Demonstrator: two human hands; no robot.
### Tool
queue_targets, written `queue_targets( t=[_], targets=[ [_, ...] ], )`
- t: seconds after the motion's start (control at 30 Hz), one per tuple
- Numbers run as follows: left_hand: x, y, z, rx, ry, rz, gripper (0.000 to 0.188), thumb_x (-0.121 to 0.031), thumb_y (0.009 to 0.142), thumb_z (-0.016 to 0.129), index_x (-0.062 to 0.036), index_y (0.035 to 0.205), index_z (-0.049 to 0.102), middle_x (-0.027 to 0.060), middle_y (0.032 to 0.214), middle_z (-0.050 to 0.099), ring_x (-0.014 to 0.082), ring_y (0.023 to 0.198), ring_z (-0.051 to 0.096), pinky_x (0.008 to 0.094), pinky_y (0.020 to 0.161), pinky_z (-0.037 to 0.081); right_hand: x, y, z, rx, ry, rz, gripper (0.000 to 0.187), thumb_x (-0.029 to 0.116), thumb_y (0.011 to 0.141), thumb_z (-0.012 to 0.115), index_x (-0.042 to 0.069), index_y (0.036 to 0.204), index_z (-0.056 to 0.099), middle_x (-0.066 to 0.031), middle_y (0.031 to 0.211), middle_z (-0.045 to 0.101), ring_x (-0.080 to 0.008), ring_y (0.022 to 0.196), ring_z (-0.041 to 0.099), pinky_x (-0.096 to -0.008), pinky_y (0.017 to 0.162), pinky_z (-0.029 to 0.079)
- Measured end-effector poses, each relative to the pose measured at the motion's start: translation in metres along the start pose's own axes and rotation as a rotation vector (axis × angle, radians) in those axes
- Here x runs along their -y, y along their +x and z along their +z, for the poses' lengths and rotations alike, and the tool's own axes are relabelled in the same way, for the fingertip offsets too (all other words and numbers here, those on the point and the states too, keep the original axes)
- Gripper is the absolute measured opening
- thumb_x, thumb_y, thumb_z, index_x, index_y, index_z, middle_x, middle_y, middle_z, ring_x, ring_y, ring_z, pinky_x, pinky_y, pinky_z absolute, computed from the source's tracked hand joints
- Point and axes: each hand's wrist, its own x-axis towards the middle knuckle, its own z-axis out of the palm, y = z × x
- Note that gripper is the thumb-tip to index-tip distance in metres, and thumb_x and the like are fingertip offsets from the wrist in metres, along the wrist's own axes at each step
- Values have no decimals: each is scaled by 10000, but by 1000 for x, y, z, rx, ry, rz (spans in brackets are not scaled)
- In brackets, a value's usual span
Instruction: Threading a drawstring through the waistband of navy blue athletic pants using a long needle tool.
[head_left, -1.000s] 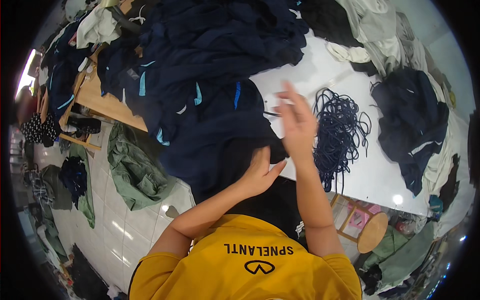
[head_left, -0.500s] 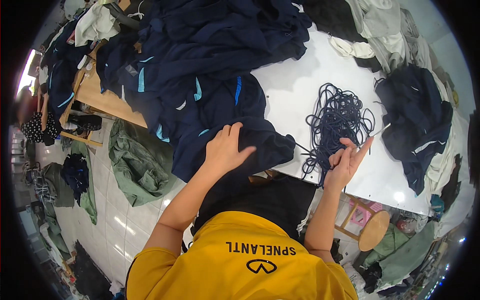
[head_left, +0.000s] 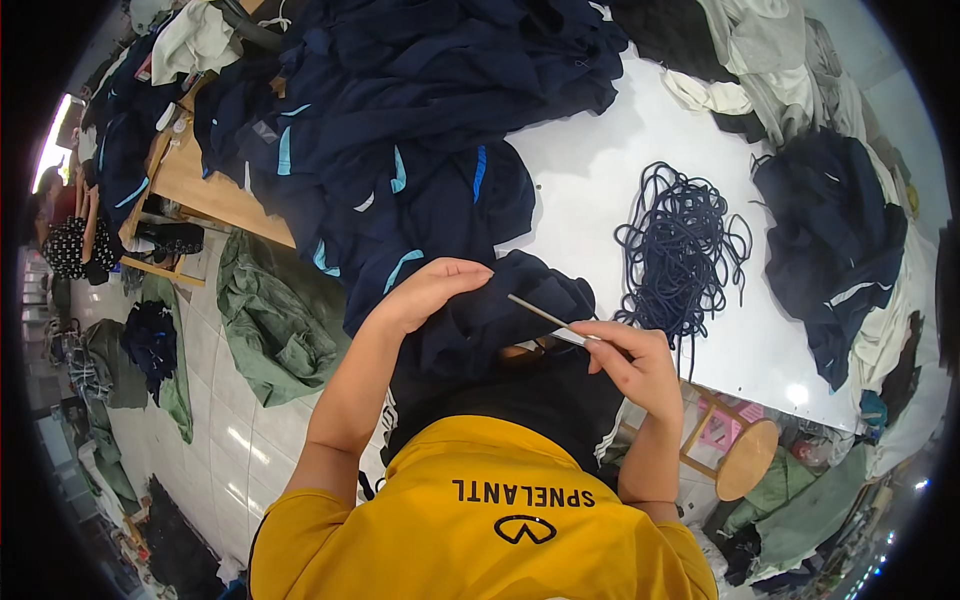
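Observation:
A bunched part of a navy garment [head_left: 530, 290] lies at the near edge of the white table, close to my body. My left hand [head_left: 435, 290] is on its left side, fingers straight and pressed together over the cloth; its thumb is partly hidden. In my right hand [head_left: 635, 360] is a slim metal rod-like tool [head_left: 540, 312], pinched between thumb and fingers. Its thin end points left over the garment, toward my left fingertips. Beyond my right hand a tangled pile of navy cord [head_left: 680, 250] rests on the table, with strands hanging near its front edge.
Navy garments with light-blue trim [head_left: 440, 80] are heaped across the far left of the white table [head_left: 590, 170]. Another navy garment [head_left: 835, 240] lies at right. A round wooden stool [head_left: 748, 460] stands below the table, and green cloth [head_left: 275, 330] lies at left.
My right hand has come away from the cord pile, moving left and nearer, and the tool now points left over the garment. My left fingers have swung to point right.

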Motion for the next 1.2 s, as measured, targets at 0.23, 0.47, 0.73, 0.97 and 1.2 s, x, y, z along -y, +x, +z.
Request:
queue_targets(
  t=[0.23, 0.47, 0.73, 0.97, 1.2],
  targets=[
    [4, -3, -3, -9, 95, 74, 289, -232, 938, 570, 8, 1082, 643, 9, 1036, 647, 79, 969, 566, 198, 896, 415, -3, 3, 4, -29, -121, 93, 179, 15, 861, 608, 43, 1001, 716, -33, 638, 621, -46, 509, 532, -194, 451, 364],
    [19, 3, -11, -27, -118, 39, 231, -238, 959, 542, -35, 1014, 638, -16, 961, 630, 70, 914, 556, 198, 852, 420, -12, 5, 14, -41, -136, 113, 156, 68, 863, 628, 71, 991, 719, -27, 609, 622, -52, 487, 536, -195, 460, 393],
    [18, 4, -14, 43, -154, 26, 213, -247, 960, 542, -56, 976, 633, -37, 910, 619, 55, 867, 554, 190, 826, 422, -10, 4, 16, -25, -44, 141, 157, 72, 856, 643, 79, 994, 718, -32, 612, 631, -62, 481, 535, -204, 461, 393],
    [11, -1, 3, -72, 71, 87, 212, -237, 980, 498, -70, 868, 567, -58, 836, 541, 17, 809, 488, 167, 777, 382, -2, 11, 21, -93, -416, -78, 172, 72, 830, 654, 107, 987, 716, -91, 690, 671, -151, 501, 606, -234, 484, 430],
    [-4, -13, 1, 64, -30, 183, 156, -234, 961, 525, -86, 976, 572, -54, 906, 543, 17, 852, 478, 163, 768, 376, -30, 16, 16, 86, 303, 231, 154, 67, 908, 596, 12, 1007, 700, 59, 626, 521, -13, 512, 385, -188, 446, 285]
  ],
)
